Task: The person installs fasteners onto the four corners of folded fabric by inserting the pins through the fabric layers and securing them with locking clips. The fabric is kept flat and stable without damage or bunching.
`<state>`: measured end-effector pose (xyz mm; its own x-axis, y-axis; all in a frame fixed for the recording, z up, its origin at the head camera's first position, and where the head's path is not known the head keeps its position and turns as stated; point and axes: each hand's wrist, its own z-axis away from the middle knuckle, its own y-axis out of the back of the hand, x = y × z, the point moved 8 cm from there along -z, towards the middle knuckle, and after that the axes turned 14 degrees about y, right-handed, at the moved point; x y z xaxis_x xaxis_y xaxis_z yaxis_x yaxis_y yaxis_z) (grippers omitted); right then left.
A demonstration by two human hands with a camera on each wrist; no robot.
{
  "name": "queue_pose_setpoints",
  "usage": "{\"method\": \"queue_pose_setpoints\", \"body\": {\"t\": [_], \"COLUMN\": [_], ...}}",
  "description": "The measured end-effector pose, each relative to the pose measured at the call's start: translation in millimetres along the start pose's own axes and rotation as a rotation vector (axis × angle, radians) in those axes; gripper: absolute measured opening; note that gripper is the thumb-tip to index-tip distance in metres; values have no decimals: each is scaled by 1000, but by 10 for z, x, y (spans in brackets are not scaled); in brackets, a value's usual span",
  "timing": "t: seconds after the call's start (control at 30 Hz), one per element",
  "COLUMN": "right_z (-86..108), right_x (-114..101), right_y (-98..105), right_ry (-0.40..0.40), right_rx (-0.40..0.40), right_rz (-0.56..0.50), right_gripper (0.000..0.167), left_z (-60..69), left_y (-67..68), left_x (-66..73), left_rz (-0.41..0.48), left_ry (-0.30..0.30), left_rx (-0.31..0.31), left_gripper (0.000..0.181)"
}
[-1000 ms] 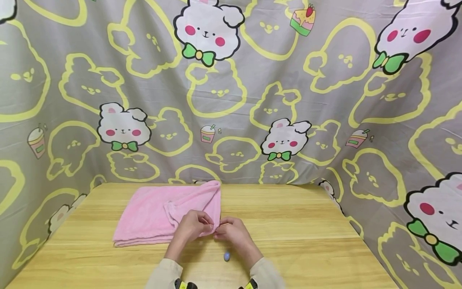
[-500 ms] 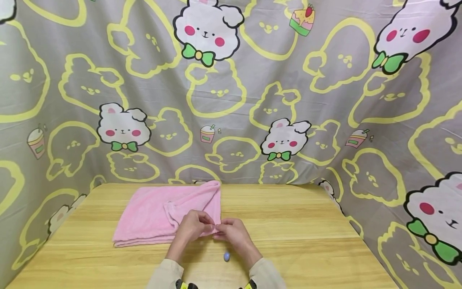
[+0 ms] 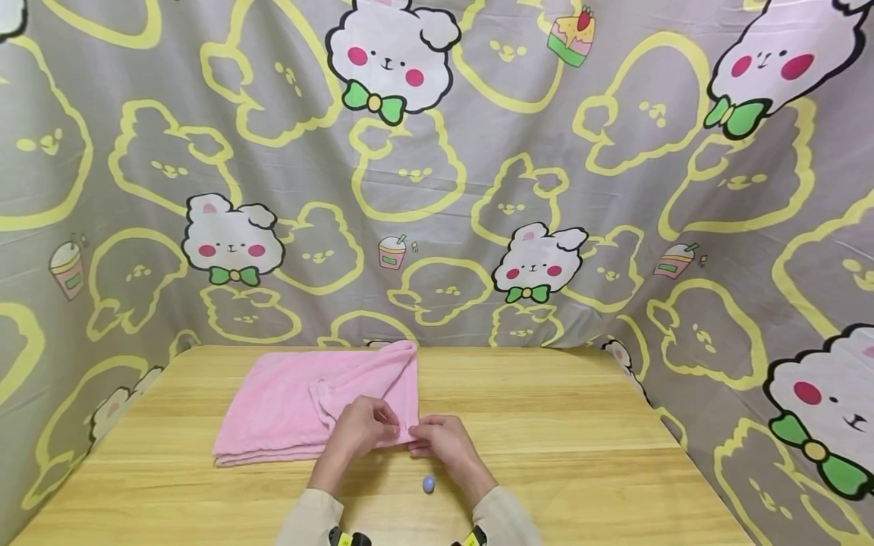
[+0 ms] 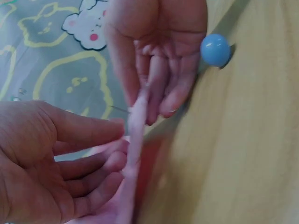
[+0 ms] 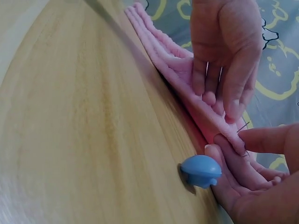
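A folded pink plush blanket [image 3: 273, 402] lies on the table, with its near right corner raised a little between the hands. My right hand [image 3: 444, 444] pinches that corner, thumb on top and fingers underneath. Out of the cloth beside the right thumb sticks a thin metal pin [image 5: 243, 126]. My left hand [image 3: 365, 428] is at the blanket's edge; its bent fingertips touch the cloth, and the thumb stands apart with nothing gripped. On the wood between the forearms sits a small glossy blue dome-shaped piece [image 3: 429, 484], which shows a rim and a nub in the right wrist view.
The wooden table [image 3: 546, 425] extends to the right of the hands. A grey curtain [image 3: 437, 189] printed with rabbit heads and yellow outlines hangs behind it and at both sides.
The fingers of my left hand have drawn slightly apart from the right hand. My right hand has shifted a little right, and more of the blanket's corner shows between them.
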<state>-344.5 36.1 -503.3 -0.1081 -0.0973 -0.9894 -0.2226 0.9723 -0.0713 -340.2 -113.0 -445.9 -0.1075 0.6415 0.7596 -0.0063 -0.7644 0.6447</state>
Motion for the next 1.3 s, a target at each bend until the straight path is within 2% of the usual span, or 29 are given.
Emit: {"method": "queue_pose_setpoints", "body": {"t": [0.1, 0.17, 0.23, 0.4, 0.47, 0.53, 0.77, 0.97, 1.17, 1.3], "right_z": [-3, -5, -7, -9, -8, -6, 2, -10, -15, -1], "right_x": [-1, 0, 1, 7, 9, 5, 0, 16, -1, -23], "right_y": [-2, 0, 2, 13, 12, 10, 40, 57, 60, 55], "right_ry": [-1, 4, 8, 10, 7, 10, 25, 7, 15, 20], "right_rx": [6, 10, 12, 8, 2, -5, -12, -9, -13, -11], "right_rz": [16, 25, 32, 41, 36, 40, 97, 81, 132, 144], "right_gripper": [23, 24, 24, 19, 17, 16, 18, 21, 25, 25], "left_z": [36, 76, 131, 313, 362, 390, 440, 486, 501, 500], "left_y": [58, 59, 26, -159, -234, -296, -501, -623, -675, -666], "left_x": [33, 82, 139, 254, 268, 280, 338, 367, 381, 376], "left_rz": [-47, -83, -123, -167, -179, -199, -262, -258, -296, -311], "left_ry": [-1, -13, -36, -66, -55, -52, -76, -47, -52, -71], "left_rx": [15, -14, -76, -315, -373, -396, -424, -410, -359, -357], "left_gripper": [13, 16, 16, 11, 12, 14, 20, 26, 27, 25]}}
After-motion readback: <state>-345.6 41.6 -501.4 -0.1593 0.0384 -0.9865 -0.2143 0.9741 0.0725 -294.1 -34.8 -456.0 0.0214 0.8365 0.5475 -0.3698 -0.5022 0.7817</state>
